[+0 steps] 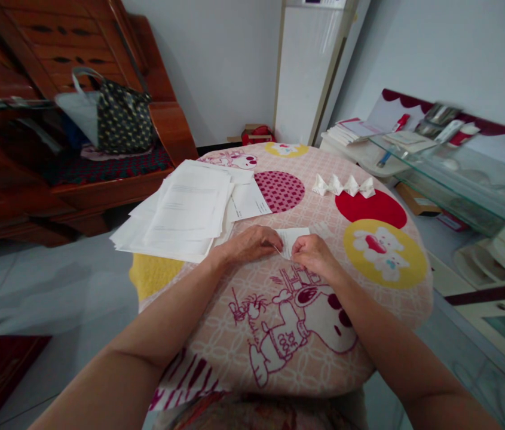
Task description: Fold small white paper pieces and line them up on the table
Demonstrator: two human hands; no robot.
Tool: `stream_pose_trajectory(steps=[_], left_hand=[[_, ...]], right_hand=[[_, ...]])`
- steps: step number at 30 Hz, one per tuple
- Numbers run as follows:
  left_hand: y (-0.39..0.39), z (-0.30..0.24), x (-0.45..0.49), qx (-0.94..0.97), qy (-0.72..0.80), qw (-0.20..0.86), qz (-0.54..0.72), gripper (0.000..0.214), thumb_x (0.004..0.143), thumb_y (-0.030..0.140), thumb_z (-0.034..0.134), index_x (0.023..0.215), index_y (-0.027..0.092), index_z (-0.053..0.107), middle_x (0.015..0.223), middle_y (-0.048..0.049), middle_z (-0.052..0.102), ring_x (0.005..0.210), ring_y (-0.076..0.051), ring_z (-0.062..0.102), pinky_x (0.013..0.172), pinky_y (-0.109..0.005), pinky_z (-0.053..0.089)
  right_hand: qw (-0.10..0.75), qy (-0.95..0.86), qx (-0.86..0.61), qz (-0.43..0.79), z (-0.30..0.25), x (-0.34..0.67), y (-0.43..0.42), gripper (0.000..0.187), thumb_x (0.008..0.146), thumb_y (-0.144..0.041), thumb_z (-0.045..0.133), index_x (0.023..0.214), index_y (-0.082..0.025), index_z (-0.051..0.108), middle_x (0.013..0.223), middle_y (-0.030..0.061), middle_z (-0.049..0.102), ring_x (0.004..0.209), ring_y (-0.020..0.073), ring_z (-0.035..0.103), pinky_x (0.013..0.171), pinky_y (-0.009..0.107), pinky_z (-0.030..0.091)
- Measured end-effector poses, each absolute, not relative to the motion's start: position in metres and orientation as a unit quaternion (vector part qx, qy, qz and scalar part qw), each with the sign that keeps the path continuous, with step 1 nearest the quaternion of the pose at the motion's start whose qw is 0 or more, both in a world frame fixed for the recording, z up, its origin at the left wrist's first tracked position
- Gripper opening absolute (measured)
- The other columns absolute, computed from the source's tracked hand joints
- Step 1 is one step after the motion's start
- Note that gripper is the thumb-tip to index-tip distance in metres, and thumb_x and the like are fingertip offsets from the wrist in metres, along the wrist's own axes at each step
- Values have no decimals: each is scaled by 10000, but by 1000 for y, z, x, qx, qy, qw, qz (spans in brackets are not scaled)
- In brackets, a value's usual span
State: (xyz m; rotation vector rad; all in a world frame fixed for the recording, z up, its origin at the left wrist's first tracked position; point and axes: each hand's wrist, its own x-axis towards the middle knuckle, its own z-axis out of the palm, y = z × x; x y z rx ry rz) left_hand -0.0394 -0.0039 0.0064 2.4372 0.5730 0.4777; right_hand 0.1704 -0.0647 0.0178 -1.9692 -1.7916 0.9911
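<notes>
The largest thing is the round table, covered by a patterned tablecloth (324,376), on which all of the paper lies; on its far left part there is a wide, loose pile of white sheets (189,206), flat and overlapping each other, some of them with printed lines; these sheets look not folded, so I would judge that this is the part of the work which is left, and it seems the bigger part, although how many sheets are in the pile cannot be counted; smaller than the pile are the two bare hands, close to each other near the middle of the table; the left hand (256,242) pinches the small piece of paper (294,234) at its near left side, and the right hand (312,254) grips it with bent fingers at the right; a thin edge of this paper rises between them, so it is probably in the middle of folding, but the fingers hide how many creases it has; the smallest are four folded white paper shapes (351,186), pointed, standing in a row at the far right, just beside the red circle of the cloth; these appear to be finished.
</notes>
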Motion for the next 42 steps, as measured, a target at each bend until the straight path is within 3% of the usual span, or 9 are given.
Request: stream_pose_trajectory(steps=[10, 17, 29, 35, 42], left_hand=[[2, 6, -22, 872, 358, 271, 194, 152, 904, 292, 620, 826, 185, 694, 818, 3, 704, 745, -128, 611, 706, -244, 450], [2, 3, -11, 852, 422, 243, 191, 83, 842, 238, 658, 791, 182, 690, 806, -1, 685, 741, -133, 588, 702, -256, 428], [5, -3, -5, 807, 479, 283, 198, 63, 743, 176, 719, 682, 168, 703, 699, 5, 679, 659, -125, 575, 639, -253, 407], [4, 0, -3, 799, 488, 292, 197, 68, 733, 179, 716, 670, 158, 707, 664, 4, 667, 633, -128, 570, 615, -254, 390], [6, -2, -3, 796, 484, 304, 200, 82, 709, 184, 700, 632, 156, 704, 620, 6, 650, 604, -125, 557, 591, -249, 382]], right_hand=[[172, -590, -668, 419, 15, 172, -65, 119, 730, -57, 599, 693, -166, 632, 451, -19, 589, 310, 100, 489, 355, 197, 319], [162, -601, -658, 424, 21, 172, -65, 154, 711, -18, 569, 683, -165, 603, 439, -36, 571, 306, 92, 487, 347, 178, 318], [154, -599, -667, 415, 21, 171, -64, 141, 711, -31, 577, 690, -168, 603, 441, -31, 573, 308, 93, 471, 357, 189, 311], [142, -615, -670, 390, 20, 171, -64, 125, 714, -50, 590, 699, -167, 633, 457, -21, 575, 347, 106, 482, 409, 218, 329], [145, -687, -668, 246, 17, 168, -64, 160, 701, -50, 634, 797, -158, 703, 667, 25, 670, 600, 131, 565, 578, 242, 369]])
